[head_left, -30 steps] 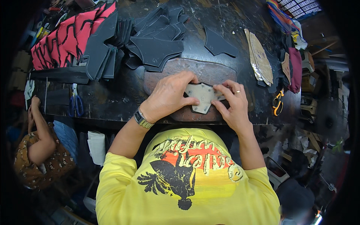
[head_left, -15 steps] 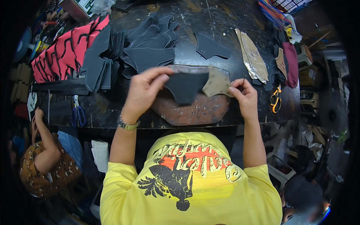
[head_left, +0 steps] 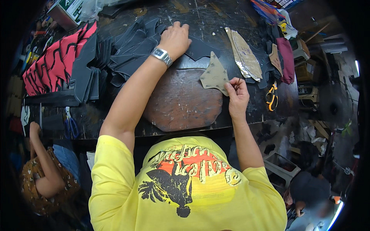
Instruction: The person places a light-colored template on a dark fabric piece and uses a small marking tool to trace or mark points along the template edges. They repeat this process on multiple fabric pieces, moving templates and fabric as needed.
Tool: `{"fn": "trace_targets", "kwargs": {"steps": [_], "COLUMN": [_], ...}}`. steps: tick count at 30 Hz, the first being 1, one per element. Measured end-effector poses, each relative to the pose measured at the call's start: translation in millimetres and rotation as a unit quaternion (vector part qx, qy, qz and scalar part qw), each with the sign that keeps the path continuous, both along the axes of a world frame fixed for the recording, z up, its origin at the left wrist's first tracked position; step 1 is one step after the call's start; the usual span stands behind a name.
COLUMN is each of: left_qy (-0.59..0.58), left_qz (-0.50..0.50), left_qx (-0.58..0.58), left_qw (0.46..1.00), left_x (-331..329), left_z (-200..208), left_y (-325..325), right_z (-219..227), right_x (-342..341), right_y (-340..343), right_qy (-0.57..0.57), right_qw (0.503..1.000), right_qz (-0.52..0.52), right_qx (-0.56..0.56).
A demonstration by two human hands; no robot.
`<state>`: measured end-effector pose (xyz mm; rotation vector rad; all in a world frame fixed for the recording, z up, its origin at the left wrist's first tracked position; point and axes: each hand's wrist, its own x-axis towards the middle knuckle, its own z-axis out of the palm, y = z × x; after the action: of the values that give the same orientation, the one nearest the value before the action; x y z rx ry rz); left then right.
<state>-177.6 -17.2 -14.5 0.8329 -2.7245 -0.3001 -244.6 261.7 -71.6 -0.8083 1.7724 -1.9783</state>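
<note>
My left hand (head_left: 175,39), wearing a watch, reaches to the far side of the work table over the dark cut pieces. Its fingers look open and slightly bent, palm down; whatever lies beneath the palm is hidden. Just right of it lies a dark cut piece (head_left: 202,49). Between thumb and fingers my right hand (head_left: 238,92) pinches the lower right corner of a tan pattern piece (head_left: 214,73) with dark spots. That pattern piece is tilted over the right edge of a worn brown cutting board (head_left: 181,102).
Dark cut pieces (head_left: 133,52) and pink pieces (head_left: 58,57) are piled at left. Blue-handled scissors (head_left: 71,125) lie at front left, orange-handled scissors (head_left: 272,98) at right. Silvery-brown patterns (head_left: 244,56) lie farther back. Another person's arm (head_left: 48,158) rests at the left edge.
My left hand has moved from the board to the far pieces, and the dark piece it held has left the board. The tan pattern piece stays in my right hand, now turned. The view has shifted slightly.
</note>
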Motion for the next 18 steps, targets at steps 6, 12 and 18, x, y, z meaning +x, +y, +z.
{"fn": "trace_targets", "kwargs": {"steps": [6, 12, 18], "left_qy": [0.034, 0.254, 0.253], "left_qz": [-0.019, -0.089, -0.037], "left_qx": [0.110, 0.401, 0.556], "left_qw": [0.993, 0.876, 0.791], "left_x": [-23.4, 37.6, 140.0], "left_z": [-10.9, 25.0, 21.9], "left_y": [-23.5, 16.7, 60.4], "right_z": [-4.6, 14.7, 60.1], "right_x": [-1.4, -30.7, -23.9], "right_y": [1.5, 11.1, 11.6], "right_qy": [-0.024, -0.216, -0.181], "right_qw": [0.999, 0.968, 0.976], "right_qz": [-0.003, -0.038, 0.012], "right_qx": [-0.022, -0.121, -0.119]}}
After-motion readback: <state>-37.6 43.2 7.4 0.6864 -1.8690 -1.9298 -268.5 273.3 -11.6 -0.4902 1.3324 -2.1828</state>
